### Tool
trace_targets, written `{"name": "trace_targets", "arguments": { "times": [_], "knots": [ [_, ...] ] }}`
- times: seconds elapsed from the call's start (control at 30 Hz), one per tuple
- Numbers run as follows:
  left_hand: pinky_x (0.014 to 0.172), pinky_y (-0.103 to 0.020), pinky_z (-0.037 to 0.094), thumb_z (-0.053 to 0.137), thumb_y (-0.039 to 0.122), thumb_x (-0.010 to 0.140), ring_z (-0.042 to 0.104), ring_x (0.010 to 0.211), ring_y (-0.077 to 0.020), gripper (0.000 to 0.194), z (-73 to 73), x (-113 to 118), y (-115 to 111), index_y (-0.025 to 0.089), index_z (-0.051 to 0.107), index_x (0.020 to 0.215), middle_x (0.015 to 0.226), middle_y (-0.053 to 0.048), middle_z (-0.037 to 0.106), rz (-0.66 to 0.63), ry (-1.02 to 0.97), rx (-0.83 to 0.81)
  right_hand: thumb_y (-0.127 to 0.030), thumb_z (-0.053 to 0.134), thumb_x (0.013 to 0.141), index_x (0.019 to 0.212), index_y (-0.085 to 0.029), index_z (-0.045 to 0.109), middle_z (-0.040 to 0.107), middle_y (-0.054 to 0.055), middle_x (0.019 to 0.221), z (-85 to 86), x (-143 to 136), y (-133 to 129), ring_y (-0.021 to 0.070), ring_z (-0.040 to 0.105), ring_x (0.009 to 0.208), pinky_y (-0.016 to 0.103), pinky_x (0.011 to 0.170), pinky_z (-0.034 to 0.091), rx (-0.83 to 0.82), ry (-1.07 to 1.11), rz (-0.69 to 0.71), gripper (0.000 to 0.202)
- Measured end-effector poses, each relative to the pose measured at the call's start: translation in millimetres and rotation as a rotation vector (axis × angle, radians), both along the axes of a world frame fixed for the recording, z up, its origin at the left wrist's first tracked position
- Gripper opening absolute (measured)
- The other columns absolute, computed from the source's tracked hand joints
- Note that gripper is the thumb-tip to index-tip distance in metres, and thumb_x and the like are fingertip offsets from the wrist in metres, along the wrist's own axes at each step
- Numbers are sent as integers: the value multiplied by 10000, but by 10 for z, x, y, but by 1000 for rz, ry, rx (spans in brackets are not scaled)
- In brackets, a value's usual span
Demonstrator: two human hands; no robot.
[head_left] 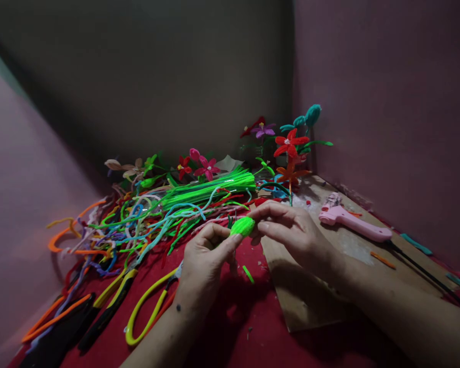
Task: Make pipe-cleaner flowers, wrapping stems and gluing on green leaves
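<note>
A bright green fuzzy flower bud (pixel 243 226), made of pipe cleaner, is held between my two hands above the red cloth. My left hand (pixel 205 263) pinches its lower left end with thumb and fingers; a thin dark piece shows just behind it. At the bud's right tip, the fingers of my right hand (pixel 299 235) are closed on it, thumb partly hidden. Below lies a short green pipe cleaner scrap (pixel 248 274). Beside my left wrist are yellow-handled scissors (pixel 140 312), partly covered by the hand.
Loose coloured pipe cleaners (pixel 138 230) and a green bundle (pixel 210 190) pile up behind my left hand. Black-and-yellow pliers (pixel 107 306) lie left. A pink glue gun (pixel 352 223) rests on a board (pixel 306 306) at right. Finished flowers (pixel 290 143) stand near the walls.
</note>
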State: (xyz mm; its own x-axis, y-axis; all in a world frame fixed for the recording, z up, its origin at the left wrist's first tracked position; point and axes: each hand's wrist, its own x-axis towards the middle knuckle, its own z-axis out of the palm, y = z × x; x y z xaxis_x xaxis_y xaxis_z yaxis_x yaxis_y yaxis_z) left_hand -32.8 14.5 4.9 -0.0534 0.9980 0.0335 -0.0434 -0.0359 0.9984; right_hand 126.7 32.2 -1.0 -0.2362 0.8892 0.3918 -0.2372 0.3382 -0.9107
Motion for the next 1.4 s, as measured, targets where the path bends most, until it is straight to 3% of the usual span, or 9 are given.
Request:
{"name": "trace_targets", "arguments": {
  "times": [0.13, 0.33, 0.77, 1.17, 1.3, 1.4],
  "knots": [
    [357, -167, 409, 765, 262, 606, 432, 410, -49, 228, -6, -17, 9, 147, 572, 644, 531, 55, 508, -21, -22, -10, -197, 520, 800, 828, -138, 650, 614, 32, 693, -42, 16, 53, 165, 614, 653, 334, 649, 497, -44, 96, 49, 146],
    [362, -173, 404, 742, 275, 645, 443, 390, -59, 215, -23, -52, 39, 151, 567, 648, 483, 55, 501, -59, 20, -6, -132, 586, 715, 773, -150, 686, 631, 24, 751, 3, 21, 55, 127, 567, 643, 287, 626, 470, -68, 21, -26, 117],
    [359, -179, 429, 772, 269, 602, 463, 407, -55, 236, -21, -34, 20, 146, 575, 644, 559, 51, 529, -56, 52, 7, -166, 635, 702, 682, -137, 657, 579, -4, 605, 34, -1, 43, 104, 513, 550, 264, 545, 421, -106, 53, -44, 41],
    [359, -181, 428, 744, 251, 648, 477, 404, -59, 203, -36, -39, 29, 148, 569, 664, 549, 57, 525, -64, 44, 9, -301, 511, 834, 737, -130, 627, 604, 30, 644, -43, -12, 90, 125, 566, 569, 288, 554, 487, -142, 118, 9, 228],
    [357, -165, 416, 739, 244, 659, 463, 387, -45, 193, -35, -46, 35, 147, 572, 667, 530, 63, 521, -63, 32, 14, -241, 633, 753, 823, -135, 643, 616, 19, 686, -23, -5, 72, 114, 564, 599, 265, 565, 478, -158, 161, 41, 127],
    [358, -162, 418, 735, 248, 668, 466, 387, -44, 190, -32, -64, 41, 147, 574, 669, 519, 64, 522, -74, 26, 28, -168, 712, 668, 846, -136, 663, 629, 21, 771, 10, 5, 59, 100, 551, 638, 250, 595, 459, -129, 130, 70, 188]
  ]
}}
